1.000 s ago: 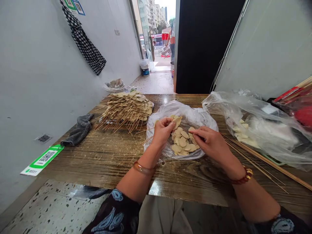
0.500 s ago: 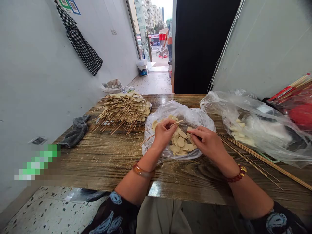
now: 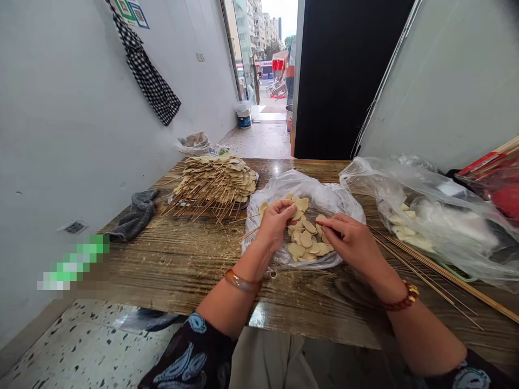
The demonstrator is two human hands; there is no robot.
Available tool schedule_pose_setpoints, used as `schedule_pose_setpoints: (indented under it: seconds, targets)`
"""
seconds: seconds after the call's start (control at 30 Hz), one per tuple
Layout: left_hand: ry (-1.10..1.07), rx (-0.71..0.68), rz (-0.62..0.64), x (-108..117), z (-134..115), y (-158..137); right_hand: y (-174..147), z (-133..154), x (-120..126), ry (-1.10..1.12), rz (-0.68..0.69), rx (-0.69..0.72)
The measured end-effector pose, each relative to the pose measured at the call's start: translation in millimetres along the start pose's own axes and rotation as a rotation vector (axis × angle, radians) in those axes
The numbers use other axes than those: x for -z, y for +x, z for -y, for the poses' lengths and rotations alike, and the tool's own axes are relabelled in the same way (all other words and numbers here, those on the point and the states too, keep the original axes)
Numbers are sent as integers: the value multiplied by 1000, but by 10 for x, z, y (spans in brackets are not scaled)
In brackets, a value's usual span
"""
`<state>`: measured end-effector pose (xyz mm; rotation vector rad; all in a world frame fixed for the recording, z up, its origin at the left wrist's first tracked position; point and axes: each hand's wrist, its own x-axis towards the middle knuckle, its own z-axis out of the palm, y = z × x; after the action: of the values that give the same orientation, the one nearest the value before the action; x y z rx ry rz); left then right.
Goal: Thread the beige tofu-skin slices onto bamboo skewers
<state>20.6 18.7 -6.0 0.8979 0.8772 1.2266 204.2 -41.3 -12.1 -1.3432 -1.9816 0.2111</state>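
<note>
My left hand (image 3: 278, 221) is closed around a bamboo skewer (image 3: 248, 234), whose bare end juts out to the left. Pale oval slices (image 3: 300, 205), which look like potato, show at its fingertips. My right hand (image 3: 352, 237) pinches the edge of a potato slice (image 3: 321, 219) between thumb and forefinger. Beneath both hands, a clear plastic bag (image 3: 275, 186) lies spread with many loose potato slices (image 3: 306, 239) in it. To the left, a big stack of skewered slices (image 3: 221, 178) has its sticks pointing mostly toward me and left.
Loose bamboo skewers (image 3: 441, 270) lie on the wooden table (image 3: 174, 270) at right. Behind them is another plastic bag (image 3: 441, 210) with pale slices. A grey cloth (image 3: 135, 216) rests by the left edge. Red packaging (image 3: 503, 178) sits at far right.
The slices at my left fingertips have turned from edge-on to showing their flat faces. My right hand stays low over the bag, pinching. The whole view has shifted slightly.
</note>
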Motion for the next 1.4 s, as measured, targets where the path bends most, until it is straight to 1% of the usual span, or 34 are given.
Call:
schedule_pose_setpoints:
  seconds: [0.3, 0.47, 0.57, 0.73, 0.97, 1.27, 1.4]
  targets:
    - [-80, 34, 19, 14, 5, 11, 9, -27, -11, 66, -12, 63]
    - [-59, 46, 64, 0, 16, -2, 13, -31, -23, 99, -25, 63]
    - [-39, 35, 67, -16, 12, -17, 16, -22, -15, 99, -29, 50]
    - [36, -44, 33, -33, 20, -19, 20, -23, -4, 85, -30, 23]
    - [290, -239, 5, -20, 76, 14, 21, -33, -18, 100, -34, 8]
    - [577, -424, -52, 5, 99, 25, 31, -41, -51, 52, -40, -5]
    - [607, -449, -38, -20, 130, 13, 35, -49, -75, 42, -56, -5]
